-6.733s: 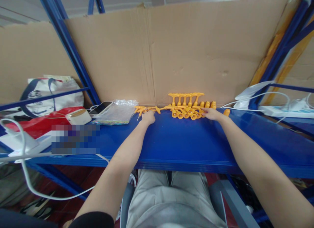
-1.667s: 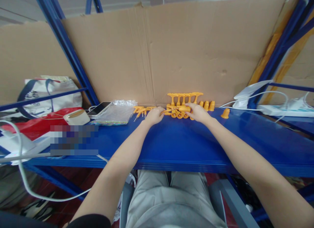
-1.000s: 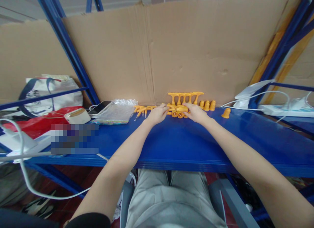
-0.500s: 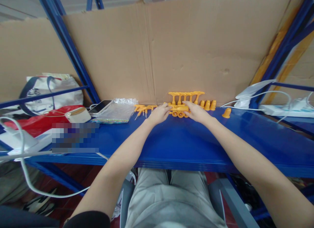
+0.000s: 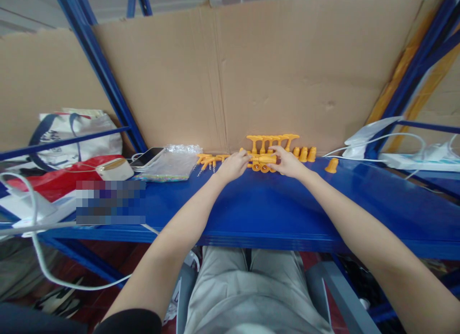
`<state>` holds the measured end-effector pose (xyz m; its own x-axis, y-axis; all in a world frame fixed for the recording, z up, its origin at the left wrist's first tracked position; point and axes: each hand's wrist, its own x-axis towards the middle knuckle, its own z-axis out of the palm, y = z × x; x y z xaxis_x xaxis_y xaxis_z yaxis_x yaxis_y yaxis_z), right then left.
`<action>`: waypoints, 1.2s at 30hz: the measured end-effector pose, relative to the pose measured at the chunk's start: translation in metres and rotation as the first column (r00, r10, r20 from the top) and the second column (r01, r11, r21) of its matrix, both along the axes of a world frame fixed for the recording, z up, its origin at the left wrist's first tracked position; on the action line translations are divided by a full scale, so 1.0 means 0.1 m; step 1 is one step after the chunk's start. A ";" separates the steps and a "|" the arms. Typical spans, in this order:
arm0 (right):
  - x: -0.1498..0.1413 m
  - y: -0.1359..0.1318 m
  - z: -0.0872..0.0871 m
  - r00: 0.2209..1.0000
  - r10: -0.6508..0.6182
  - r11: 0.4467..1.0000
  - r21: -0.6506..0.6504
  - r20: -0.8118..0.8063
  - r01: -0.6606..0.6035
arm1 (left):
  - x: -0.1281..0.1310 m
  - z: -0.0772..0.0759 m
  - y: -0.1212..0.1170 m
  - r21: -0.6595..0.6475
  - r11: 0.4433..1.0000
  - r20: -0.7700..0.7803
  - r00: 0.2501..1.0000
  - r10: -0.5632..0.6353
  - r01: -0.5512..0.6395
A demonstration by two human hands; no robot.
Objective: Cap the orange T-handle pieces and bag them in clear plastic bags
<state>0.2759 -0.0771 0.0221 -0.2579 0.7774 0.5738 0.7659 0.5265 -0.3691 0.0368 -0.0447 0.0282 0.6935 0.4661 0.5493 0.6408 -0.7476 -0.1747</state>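
My left hand is closed around the handle end of an orange plastic corkscrew, which lies sideways with its wider sleeve to the right. Around that sleeve end my right hand has its thumb and index finger apart, with a small gap at the tip. Just below the held piece, several orange sleeves lie with their round openings facing me. Behind the hands stands a row of orange T-shaped pieces. Left of my left hand lie several orange handles with metal spirals.
Several orange bell-shaped caps stand right of my right hand, and a single cap sits farther right. A clear plastic bag and a phone lie left. Cardboard rises behind the blue table. White cables run at right.
My right thumb and index finger have spread apart at the sleeve end, showing more of it. My left hand keeps its hold in nearly the same place.
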 end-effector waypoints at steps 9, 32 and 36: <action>0.09 0.03 0.04 0.891 0.148 0.932 -0.241 -0.428 -0.270 | -0.06 -0.04 0.11 -0.040 0.997 0.104 0.992 -0.065 0.070; -0.05 -0.13 0.17 0.873 -0.069 0.858 -0.474 -0.483 -0.195 | -0.01 -0.08 0.09 0.072 0.995 0.125 0.989 -0.081 0.073; -0.03 -0.13 0.15 0.892 -0.017 0.850 -0.477 -0.451 -0.224 | -0.01 -0.09 0.11 0.059 0.997 0.127 0.990 -0.060 0.053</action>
<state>0.2724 -0.0898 0.0371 -0.1799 0.9673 0.1789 0.4207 0.2400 -0.8749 0.0357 -0.0340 0.0190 0.6401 0.3941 0.6596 0.6174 -0.7748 -0.1362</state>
